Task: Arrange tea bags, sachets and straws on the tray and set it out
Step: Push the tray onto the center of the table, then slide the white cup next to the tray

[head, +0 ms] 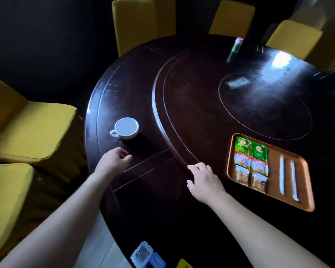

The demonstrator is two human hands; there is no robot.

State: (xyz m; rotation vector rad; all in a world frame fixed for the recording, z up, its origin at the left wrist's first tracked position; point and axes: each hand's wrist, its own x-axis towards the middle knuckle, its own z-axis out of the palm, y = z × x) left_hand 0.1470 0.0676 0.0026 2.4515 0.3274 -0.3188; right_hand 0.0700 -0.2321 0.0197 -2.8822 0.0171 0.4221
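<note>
A brown wooden tray point(275, 155) lies on the turntable at the right. On it are two green tea bags point(250, 149), two red-and-white sachets point(249, 163), two clear sachets of brown granules point(249, 177) and two white wrapped straws point(287, 176) lying side by side. My right hand point(204, 180) rests on the raised rim of the turntable, left of the tray, fingers curled over the edge and apart from the tray. Empty, my left hand point(114, 159) hovers over the table's outer ring, just below a white cup point(126, 128), fingers loosely curled.
The dark round table point(143, 190) carries a turntable point(201, 105) with a small packet point(237, 82) and a green bottle point(234, 48). Yellow chairs point(33, 124) ring the table. A blue-and-white packet point(145, 255) sits at the near edge.
</note>
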